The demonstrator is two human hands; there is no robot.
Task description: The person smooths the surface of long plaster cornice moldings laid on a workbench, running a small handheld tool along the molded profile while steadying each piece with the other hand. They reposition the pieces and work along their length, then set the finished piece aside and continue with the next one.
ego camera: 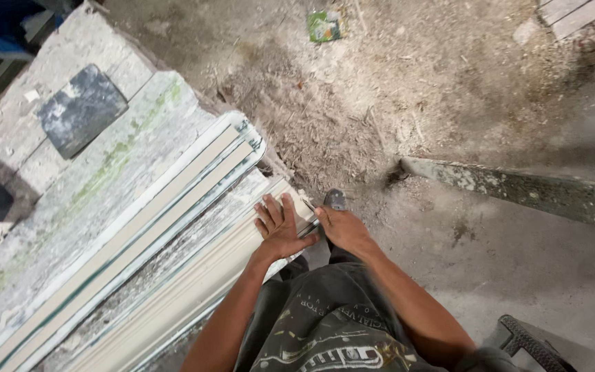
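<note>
My left hand (278, 227) lies flat, fingers spread, on the near end of a stack of long pale boards (173, 303) that run diagonally toward the lower left. My right hand (342, 227) grips the end corner of the same stack, fingers curled around its edge. A second stack of white-and-green-edged boards (194, 179) lies beside it on the left. My foot in a dark sandal (334, 199) shows just past the hands.
A dusty concrete slab (70, 193) carries the boards, with a dark flat square piece (80, 109) on it. Sawdust covers the floor (394, 103). A weathered plank (518, 191) lies to the right. A green wrapper (324, 26) lies far ahead. A black sandal (528, 341) sits at lower right.
</note>
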